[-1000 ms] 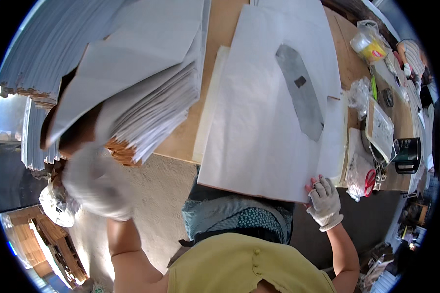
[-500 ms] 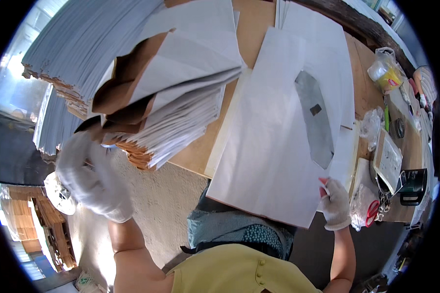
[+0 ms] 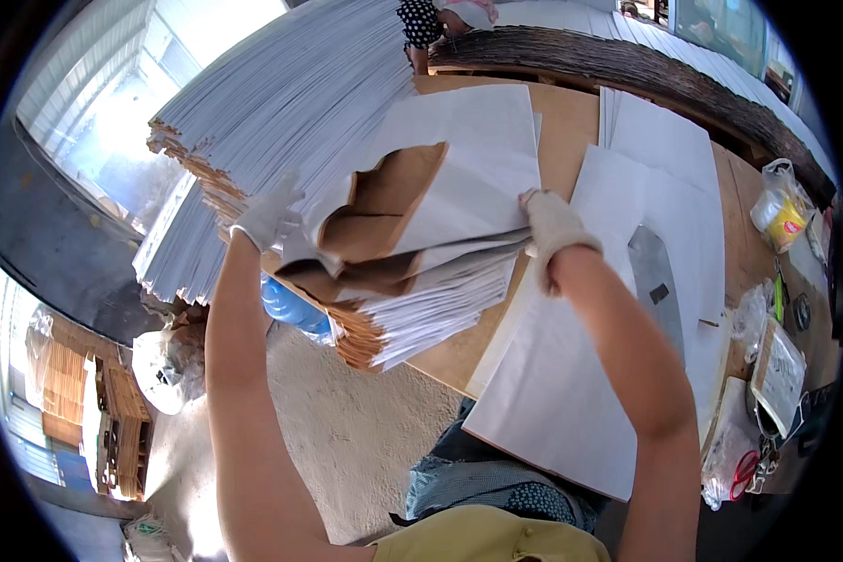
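Spread wide with the left grip [image 3: 270, 214], just beside the brown mouths of the bags [image 3: 450, 220], piled on the desk [image 3: 567, 122]. Curled at their right edge with the right grip [image 3: 554, 229]; cannot tell whether pinching.

No txt/nos. legible. Yellow pkg [image 3: 780, 234] w/ red label [image 3: 792, 226], in clear plastic bag [image 3: 776, 176] at R of brown tabletop [image 3: 737, 199]: print too small to read.
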`<state>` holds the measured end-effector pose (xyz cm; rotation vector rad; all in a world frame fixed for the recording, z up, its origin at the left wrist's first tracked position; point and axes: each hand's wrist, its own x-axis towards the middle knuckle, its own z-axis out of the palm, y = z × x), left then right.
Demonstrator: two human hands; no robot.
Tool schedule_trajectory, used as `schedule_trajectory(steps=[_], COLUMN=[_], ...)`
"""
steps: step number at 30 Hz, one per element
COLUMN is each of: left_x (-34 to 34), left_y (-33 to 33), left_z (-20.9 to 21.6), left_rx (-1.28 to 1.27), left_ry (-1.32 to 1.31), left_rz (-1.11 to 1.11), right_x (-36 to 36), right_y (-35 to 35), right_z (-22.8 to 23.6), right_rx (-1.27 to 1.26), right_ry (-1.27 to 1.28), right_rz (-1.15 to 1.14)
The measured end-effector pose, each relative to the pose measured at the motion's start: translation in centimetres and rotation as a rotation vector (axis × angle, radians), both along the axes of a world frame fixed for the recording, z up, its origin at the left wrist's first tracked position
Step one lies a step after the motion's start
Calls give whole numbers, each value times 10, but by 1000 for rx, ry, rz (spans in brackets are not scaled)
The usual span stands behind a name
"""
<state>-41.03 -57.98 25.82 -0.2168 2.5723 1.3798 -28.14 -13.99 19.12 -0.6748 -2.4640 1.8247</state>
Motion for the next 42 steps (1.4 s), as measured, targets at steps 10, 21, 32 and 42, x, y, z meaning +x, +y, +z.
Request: schedule_trajectory(steps=[10, 21, 32, 42], left_x=[6, 319, 248, 65], left_y=[-40, 163, 284, 483], left_z=[-28, -110, -167, -202], left_rx=[121, -186, -388, -72], left_ry=[238, 114, 102, 145], left_rz=[-142, -380, -630, -401], right_x=[67, 407, 372, 176], right_y=[-28, 122, 119, 333], right_z=[-5, -84, -117, -125], right_rx=[-354, 654, 582, 1220], right_ry=[260, -789, -326, -156], right_rz=[74, -239, -418, -566])
